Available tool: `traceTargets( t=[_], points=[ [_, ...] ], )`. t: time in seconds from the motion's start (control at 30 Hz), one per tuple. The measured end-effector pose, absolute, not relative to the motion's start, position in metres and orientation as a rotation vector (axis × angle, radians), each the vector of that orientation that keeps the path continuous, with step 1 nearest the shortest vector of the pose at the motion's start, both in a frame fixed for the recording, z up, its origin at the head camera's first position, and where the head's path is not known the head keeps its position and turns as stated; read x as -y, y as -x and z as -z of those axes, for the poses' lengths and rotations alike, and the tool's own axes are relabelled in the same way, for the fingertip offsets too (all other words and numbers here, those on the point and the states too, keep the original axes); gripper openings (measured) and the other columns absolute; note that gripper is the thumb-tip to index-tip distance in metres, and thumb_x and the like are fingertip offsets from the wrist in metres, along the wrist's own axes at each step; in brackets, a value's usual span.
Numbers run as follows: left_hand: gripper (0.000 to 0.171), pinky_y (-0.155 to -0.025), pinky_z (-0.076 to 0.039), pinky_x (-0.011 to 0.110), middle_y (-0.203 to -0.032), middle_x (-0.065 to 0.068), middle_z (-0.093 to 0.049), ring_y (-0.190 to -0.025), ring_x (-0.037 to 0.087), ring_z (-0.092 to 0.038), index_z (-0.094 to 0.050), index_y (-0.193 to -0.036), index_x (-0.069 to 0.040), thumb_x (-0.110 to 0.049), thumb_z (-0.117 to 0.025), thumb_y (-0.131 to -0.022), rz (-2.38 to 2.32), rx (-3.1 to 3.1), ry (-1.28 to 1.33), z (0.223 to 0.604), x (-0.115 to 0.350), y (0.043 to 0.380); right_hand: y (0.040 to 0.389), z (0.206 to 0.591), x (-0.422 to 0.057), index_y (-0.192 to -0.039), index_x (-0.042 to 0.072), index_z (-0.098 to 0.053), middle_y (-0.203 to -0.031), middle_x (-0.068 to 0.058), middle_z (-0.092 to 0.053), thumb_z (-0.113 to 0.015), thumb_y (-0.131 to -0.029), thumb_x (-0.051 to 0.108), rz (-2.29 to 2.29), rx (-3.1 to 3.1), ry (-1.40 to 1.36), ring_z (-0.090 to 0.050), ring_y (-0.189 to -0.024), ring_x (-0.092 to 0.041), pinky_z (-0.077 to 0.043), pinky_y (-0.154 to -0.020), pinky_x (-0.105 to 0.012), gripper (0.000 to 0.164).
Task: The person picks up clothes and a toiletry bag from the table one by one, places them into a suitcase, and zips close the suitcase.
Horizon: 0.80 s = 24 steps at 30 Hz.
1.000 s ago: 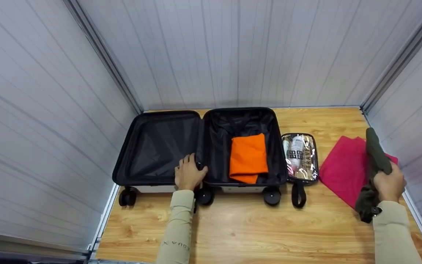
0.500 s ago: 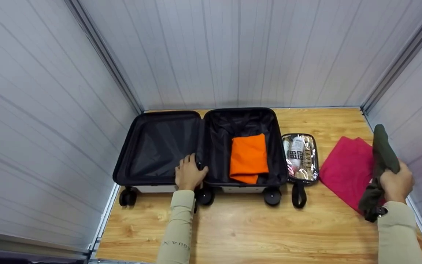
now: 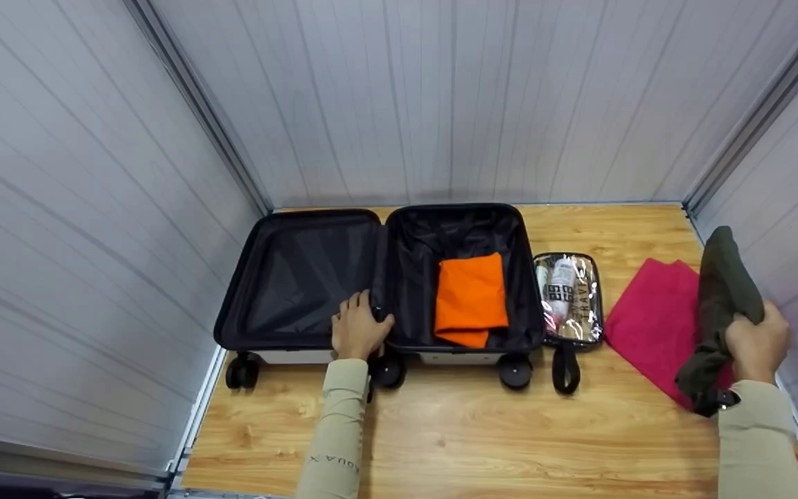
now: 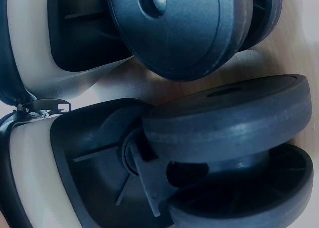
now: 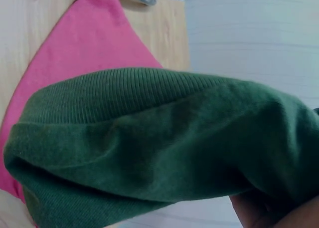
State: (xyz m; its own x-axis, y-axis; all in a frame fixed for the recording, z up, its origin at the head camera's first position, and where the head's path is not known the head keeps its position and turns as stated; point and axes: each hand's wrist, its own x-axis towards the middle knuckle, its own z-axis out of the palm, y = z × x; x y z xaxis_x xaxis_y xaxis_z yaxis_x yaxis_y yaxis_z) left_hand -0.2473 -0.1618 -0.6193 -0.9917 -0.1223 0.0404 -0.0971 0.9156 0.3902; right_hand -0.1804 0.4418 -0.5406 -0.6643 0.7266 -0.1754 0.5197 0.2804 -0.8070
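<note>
An open suitcase [image 3: 379, 277] lies with both black-lined halves facing up. My left hand [image 3: 359, 329] rests over its front rim where the halves meet, fingers reaching over the left half's edge. Folded orange cloth [image 3: 470, 294] lies inside the right half. At the far right my right hand [image 3: 758, 341] grips a dark green folded garment [image 3: 726, 291] with a ribbed edge [image 5: 119, 96], which hangs over a pink cloth [image 3: 655, 319]. In the right wrist view the green garment [image 5: 164, 143] covers part of the pink cloth [image 5: 94, 43] and most of the hand.
Against the suitcase's right side sits a clear toiletry pouch [image 3: 569, 298] with bottles and a black wrist strap. Black caster wheels [image 3: 514, 371] stick out in front. Pale panel walls [image 3: 440, 104] enclose the wooden floor [image 3: 468, 436] at the back and both sides.
My right hand has moved right, carrying the green garment, whose upper end has risen and spread wider. The left hand and suitcase have stayed in place.
</note>
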Motion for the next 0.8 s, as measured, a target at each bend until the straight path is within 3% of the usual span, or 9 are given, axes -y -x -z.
traceTargets(
  t=[0.2,0.57,0.8],
  points=[
    [0.076,-0.107,-0.032,0.059,-0.147,0.011,-0.044,-0.135,0.033,-0.040,-0.041,-0.146,-0.017,-0.054,-0.063,-0.083,0.595,3.025,-0.183,0.618,0.161,0.248,0.182,0.535,-0.437,-0.133,0.015,-0.056,-0.132,-0.005,-0.054,-0.049,-0.090,0.013,-1.334,2.305,1.123,-0.045,-0.117,-0.024,-0.034,-0.101,-0.031,0.043],
    [0.076,-0.108,-0.031,0.059,-0.147,0.010,-0.044,-0.136,0.033,-0.039,-0.039,-0.147,-0.017,-0.053,-0.062,-0.084,0.605,3.026,-0.178,0.618,0.161,0.247,0.183,0.528,-0.431,-0.138,0.023,-0.054,-0.135,0.004,-0.053,-0.051,-0.091,0.014,-1.439,2.253,1.132,-0.042,-0.126,-0.019,-0.031,-0.109,-0.028,0.048],
    [0.075,-0.107,-0.031,0.061,-0.145,0.011,-0.046,-0.133,0.034,-0.041,-0.042,-0.145,-0.017,-0.051,-0.065,-0.082,0.640,2.984,-0.183,0.619,0.160,0.246,0.187,0.525,-0.427,-0.133,0.024,-0.058,-0.129,0.006,-0.054,-0.052,-0.092,0.015,-1.449,2.281,1.090,-0.043,-0.121,-0.017,-0.032,-0.100,-0.022,0.042]
  ],
)
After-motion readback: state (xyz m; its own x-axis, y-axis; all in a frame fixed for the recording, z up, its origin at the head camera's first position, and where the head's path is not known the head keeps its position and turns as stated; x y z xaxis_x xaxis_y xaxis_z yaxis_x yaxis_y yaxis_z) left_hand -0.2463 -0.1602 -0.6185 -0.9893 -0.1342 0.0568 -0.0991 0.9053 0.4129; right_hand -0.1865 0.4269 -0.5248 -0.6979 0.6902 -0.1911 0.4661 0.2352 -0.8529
